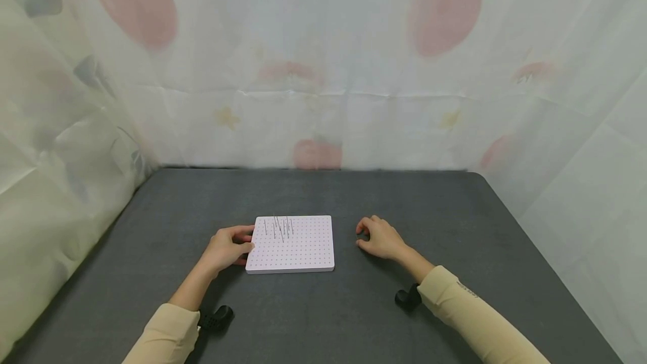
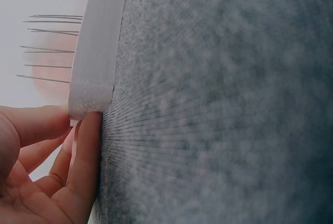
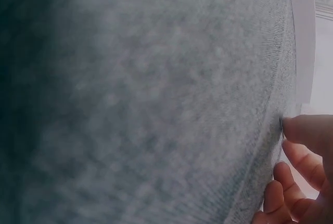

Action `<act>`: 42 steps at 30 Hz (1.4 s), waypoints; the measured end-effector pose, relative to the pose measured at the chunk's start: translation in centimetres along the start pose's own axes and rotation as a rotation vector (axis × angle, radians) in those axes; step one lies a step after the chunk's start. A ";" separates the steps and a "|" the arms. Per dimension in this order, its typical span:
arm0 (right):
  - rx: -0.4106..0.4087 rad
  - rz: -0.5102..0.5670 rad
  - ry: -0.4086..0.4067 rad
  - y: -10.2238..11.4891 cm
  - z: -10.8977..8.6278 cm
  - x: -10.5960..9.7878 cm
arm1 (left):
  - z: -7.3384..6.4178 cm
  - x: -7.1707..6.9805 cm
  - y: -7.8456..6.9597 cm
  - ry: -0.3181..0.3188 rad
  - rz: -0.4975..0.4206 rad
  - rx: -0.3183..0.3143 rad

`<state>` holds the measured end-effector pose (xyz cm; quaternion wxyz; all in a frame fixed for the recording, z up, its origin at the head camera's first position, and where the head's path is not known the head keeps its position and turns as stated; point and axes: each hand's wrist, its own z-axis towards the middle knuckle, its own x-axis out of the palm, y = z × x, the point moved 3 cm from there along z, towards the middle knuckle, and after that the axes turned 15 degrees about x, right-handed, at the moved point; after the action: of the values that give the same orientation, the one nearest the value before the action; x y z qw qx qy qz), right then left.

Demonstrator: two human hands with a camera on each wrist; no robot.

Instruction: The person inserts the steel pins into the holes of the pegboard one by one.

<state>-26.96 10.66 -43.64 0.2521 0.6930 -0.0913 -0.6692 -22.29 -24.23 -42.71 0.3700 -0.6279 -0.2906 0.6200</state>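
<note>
A white pegboard (image 1: 290,254) with rows of small holes lies on the dark table. Several thin metal pins (image 1: 274,228) stand in its upper left part, some leaning; the left wrist view shows the pins (image 2: 49,51) side-on. My left hand (image 1: 226,249) holds the board's left edge, its thumb and fingers (image 2: 86,156) against the side wall. To the right of the board, apart from it, my right hand (image 1: 381,239) is low over the table with bent fingers and a gap between thumb and forefinger. A small dark sliver shows at the right thumb tip; what it is, I cannot tell.
The dark grey table (image 1: 323,319) extends around the board on every side. A pale curtain (image 1: 323,117) with fruit prints hangs behind its far edge, and more sheeting (image 1: 65,184) drapes along the left. Black wrist cameras (image 1: 216,318) sit beneath both sleeves.
</note>
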 end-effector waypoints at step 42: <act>0.188 0.084 -0.015 -0.3 0.8 -0.1 | 0.0 0.0 -0.1 -0.002 -0.001 -0.007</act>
<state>-27.82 10.83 -43.66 0.2129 0.7042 -0.1847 -0.6517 -22.30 -24.14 -42.66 0.3680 -0.6282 -0.2936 0.6195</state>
